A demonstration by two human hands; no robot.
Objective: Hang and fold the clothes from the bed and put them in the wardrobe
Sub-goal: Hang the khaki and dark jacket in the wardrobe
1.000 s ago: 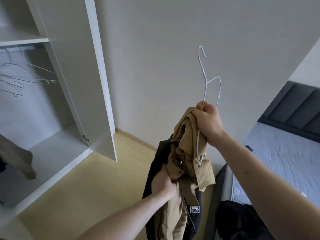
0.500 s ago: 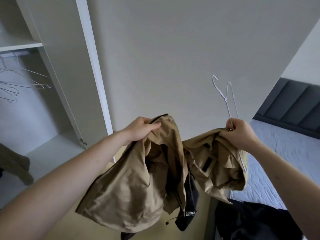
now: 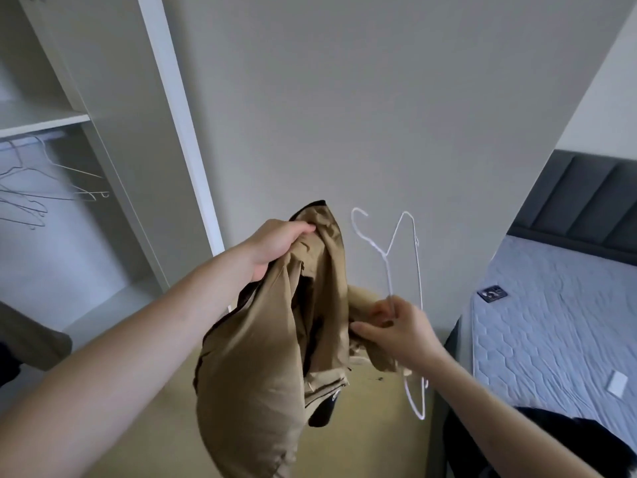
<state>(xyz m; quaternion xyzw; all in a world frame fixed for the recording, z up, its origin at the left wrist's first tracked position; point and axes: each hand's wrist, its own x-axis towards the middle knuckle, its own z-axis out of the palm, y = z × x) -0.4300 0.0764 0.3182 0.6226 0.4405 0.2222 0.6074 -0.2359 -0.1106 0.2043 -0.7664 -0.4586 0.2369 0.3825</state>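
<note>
A tan jacket (image 3: 262,367) with a dark lining hangs bunched in front of me. My left hand (image 3: 275,243) grips its upper edge near the collar. My right hand (image 3: 400,329) holds a white wire hanger (image 3: 393,257) by its neck and also pinches a fold of the jacket; the hanger's lower end sticks out below the hand. To the left the open white wardrobe (image 3: 113,108) shows a rail with several empty wire hangers (image 3: 38,188). The bed (image 3: 551,322) lies at the right, with a dark garment (image 3: 593,439) at its near corner.
The wardrobe's open door (image 3: 179,132) stands edge-on just left of the jacket. A plain wall is straight ahead. A hanging garment (image 3: 31,339) shows at the wardrobe's lower left. A phone (image 3: 492,293) and a white card (image 3: 617,382) lie on the mattress. Wooden floor below.
My right hand has dropped lower and come in toward the jacket's middle with the hanger. My left hand has lifted the jacket's upper edge higher, and the spread jacket has bunched together.
</note>
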